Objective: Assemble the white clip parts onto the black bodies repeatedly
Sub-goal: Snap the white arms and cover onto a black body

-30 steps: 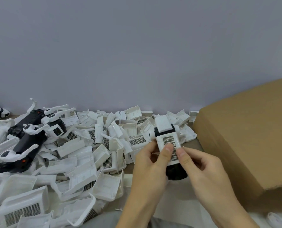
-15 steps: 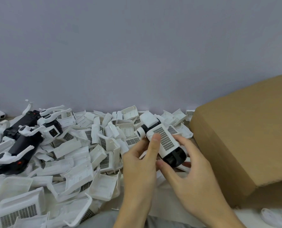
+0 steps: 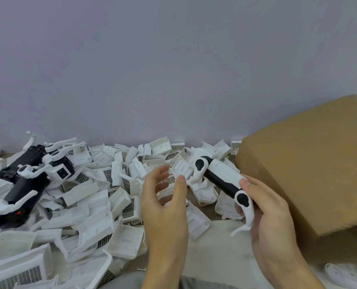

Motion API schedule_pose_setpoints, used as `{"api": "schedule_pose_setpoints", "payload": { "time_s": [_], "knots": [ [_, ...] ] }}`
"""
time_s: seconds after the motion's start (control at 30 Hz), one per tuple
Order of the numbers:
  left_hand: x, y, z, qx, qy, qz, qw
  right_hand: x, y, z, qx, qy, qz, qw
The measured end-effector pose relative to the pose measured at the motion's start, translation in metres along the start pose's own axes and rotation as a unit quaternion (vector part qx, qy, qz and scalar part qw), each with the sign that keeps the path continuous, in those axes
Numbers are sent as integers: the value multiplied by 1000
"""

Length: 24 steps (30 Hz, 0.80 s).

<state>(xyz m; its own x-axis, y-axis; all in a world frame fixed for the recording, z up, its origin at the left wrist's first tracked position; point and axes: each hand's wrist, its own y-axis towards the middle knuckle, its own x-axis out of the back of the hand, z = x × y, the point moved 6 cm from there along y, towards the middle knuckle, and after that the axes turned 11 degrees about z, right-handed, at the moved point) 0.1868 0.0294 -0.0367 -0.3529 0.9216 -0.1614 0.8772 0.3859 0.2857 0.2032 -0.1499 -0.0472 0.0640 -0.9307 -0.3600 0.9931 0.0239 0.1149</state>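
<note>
My right hand (image 3: 271, 217) grips a black body with a white clip part on it (image 3: 221, 178), held slanted above the table, its black-spotted white ends up-left and down-right. Just left of it my left hand (image 3: 165, 203) hovers empty, its fingers relaxed and spread, not touching the piece. A big pile of loose white clip parts (image 3: 102, 197) with grid faces covers the table to the left and behind my hands. Several assembled black bodies with white arms (image 3: 21, 184) lie at the far left.
A large brown cardboard box (image 3: 311, 176) stands close on the right, right next to my right hand. A plain grey wall (image 3: 173, 69) runs behind the table. A strip of pale table surface (image 3: 217, 251) shows between my forearms.
My left hand has let go of the piece and drawn back to the left. My right hand has turned the piece and carries it alone, a little to the right.
</note>
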Motion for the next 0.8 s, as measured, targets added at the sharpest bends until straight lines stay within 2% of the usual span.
{"api": "schedule_pose_setpoints", "payload": {
  "time_s": [0.17,0.33,0.47,0.67,0.8],
  "knots": [
    [-13,0,3,44,-56,120,990,-7,0,-2,-27,22,65,997],
    [-11,0,4,42,-53,107,992,-3,1,-7,-43,8,36,998],
    [-8,0,2,27,-42,90,995,-6,1,-8,-55,-23,45,997],
    [-6,1,0,16,-36,61,997,-15,-4,0,10,-110,86,990],
    [-3,2,2,23,-39,43,998,-16,-3,0,23,-175,74,982]
  ]
}}
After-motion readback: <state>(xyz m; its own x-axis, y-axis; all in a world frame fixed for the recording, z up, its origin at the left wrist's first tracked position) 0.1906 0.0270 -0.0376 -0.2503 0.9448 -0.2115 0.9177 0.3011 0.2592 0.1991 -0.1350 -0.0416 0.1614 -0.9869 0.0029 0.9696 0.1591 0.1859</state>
